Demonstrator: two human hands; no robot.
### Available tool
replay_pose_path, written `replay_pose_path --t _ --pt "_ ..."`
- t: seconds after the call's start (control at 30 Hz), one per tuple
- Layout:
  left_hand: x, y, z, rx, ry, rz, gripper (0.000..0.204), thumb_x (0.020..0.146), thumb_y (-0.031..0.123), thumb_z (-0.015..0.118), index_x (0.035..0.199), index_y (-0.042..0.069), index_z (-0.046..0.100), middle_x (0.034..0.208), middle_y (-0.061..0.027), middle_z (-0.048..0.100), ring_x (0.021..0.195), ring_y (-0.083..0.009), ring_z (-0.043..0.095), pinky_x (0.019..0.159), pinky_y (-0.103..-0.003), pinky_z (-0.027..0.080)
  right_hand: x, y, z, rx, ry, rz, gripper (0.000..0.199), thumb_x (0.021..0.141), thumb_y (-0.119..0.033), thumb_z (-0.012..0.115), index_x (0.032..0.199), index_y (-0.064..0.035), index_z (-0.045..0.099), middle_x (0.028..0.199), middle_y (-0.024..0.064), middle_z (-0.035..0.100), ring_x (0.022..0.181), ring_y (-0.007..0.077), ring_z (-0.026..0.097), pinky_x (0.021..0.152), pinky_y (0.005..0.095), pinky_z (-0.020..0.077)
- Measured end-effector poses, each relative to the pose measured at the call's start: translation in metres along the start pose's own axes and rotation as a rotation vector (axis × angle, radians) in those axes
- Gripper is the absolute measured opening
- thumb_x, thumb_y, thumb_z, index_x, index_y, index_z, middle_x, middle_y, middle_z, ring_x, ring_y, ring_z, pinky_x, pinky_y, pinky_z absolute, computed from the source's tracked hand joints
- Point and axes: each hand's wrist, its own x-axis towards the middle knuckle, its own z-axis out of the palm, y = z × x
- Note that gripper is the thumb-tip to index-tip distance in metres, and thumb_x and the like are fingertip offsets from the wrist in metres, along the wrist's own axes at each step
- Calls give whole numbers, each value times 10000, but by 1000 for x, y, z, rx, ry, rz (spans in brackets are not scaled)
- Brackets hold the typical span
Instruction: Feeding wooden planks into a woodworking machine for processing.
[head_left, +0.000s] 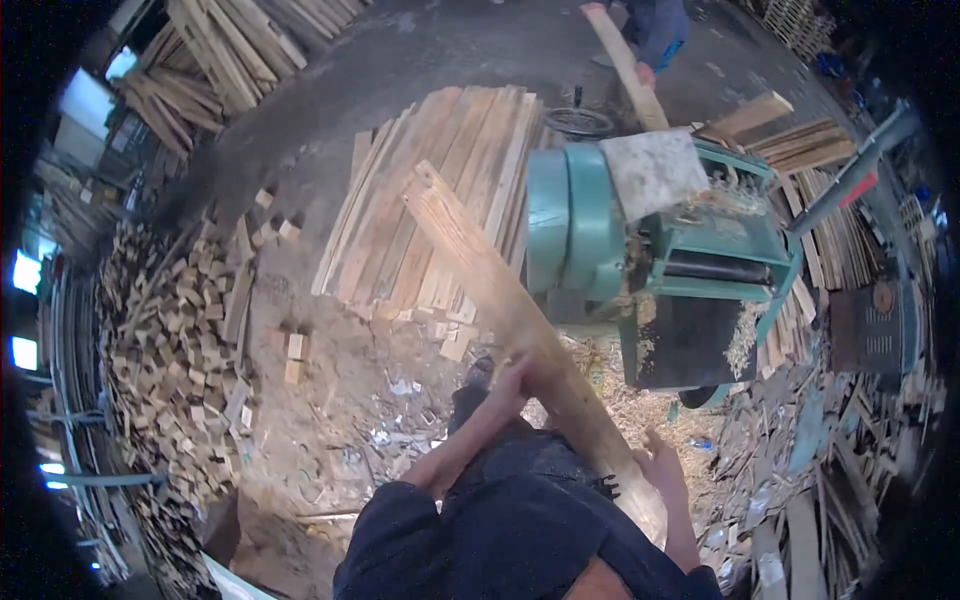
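Observation:
A long wooden plank (490,285) slants across the front of my body, its far end over the stacked boards and its near end by my right side. My left hand (515,388) grips its left edge near the middle. Beside the plank's right edge, lower down, is my right hand (662,468), with fingers apart and stretched out; whether it touches the wood is hard to tell. Ahead to the right stands a green planing machine (590,215), with wood shavings on its top and a pale flat slab (655,170) lying there.
A low stack of boards (425,200) lies left of the machine. Farther left is a heap of wood offcuts (185,340). Scrap wood (800,520) and shavings (600,365) cover the floor at right. Beyond the machine, another person (655,35) holds a plank (622,60).

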Motion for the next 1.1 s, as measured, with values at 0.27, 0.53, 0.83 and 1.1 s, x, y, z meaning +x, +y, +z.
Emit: replay_pose_path --t 0.27,0.53,0.83,1.1 --pt "52 -63 -102 -882 603 -324 353 927 271 484 1165 12 504 1073 -107 600 948 -246 589 850 -381 492 -38 39 6 7 -245 260 376 810 -332 630 944 18 659 683 104 651 601 139 587 581 329 461" --pt "130 -85 -199 -454 595 -4 413 908 320 512 1159 -8 501 1067 -108 596 940 -254 589 842 -389 496 -3 -61 75 248 -125 227 441 847 -365 577 653 30 589 495 33 487 502 84 450 460 314 359" --pt "228 13 -342 -280 555 -214 642 863 439 543 1328 29 375 1215 -122 520 1099 -238 494 883 -376 401 172 -241 188 469 -24 53 440 867 -315 544 618 47 559 492 43 460 481 115 424 444 333 340" --pt "14 -53 -354 -105 671 -204 303 894 325 532 941 37 616 835 -34 603 752 -107 552 651 -253 450 379 -378 295 547 125 31 437 848 -320 567 585 29 562 521 38 508 476 158 451 472 365 379"
